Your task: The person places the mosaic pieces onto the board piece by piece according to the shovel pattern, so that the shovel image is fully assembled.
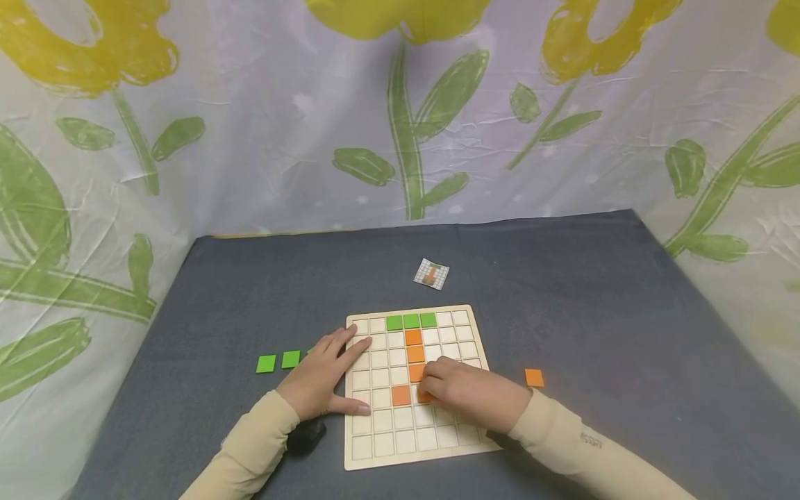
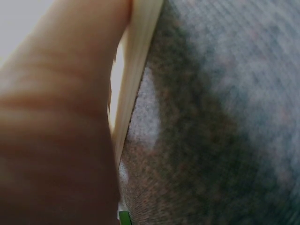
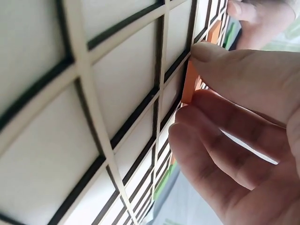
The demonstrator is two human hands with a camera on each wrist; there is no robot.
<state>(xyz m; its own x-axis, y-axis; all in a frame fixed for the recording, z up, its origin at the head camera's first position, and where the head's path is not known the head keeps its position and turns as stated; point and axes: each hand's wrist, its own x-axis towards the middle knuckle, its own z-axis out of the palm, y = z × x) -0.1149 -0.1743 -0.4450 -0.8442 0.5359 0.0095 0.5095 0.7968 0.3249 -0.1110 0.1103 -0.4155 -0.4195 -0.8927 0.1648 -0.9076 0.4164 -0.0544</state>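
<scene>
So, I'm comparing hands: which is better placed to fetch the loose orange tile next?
Probably the right hand: the loose orange tile is on that side, close by, though that hand pinches another orange tile. The left hand rests on the board, farther away.

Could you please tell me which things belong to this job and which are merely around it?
Likely part of the job:
grid board, left hand on it
orange tile pinched by the right hand
green tiles and orange tiles set on the board
loose green tiles, loose orange tile
patterned card

Likely just around it:
dark cloth
flowered backdrop
dark object, unclear what
</scene>
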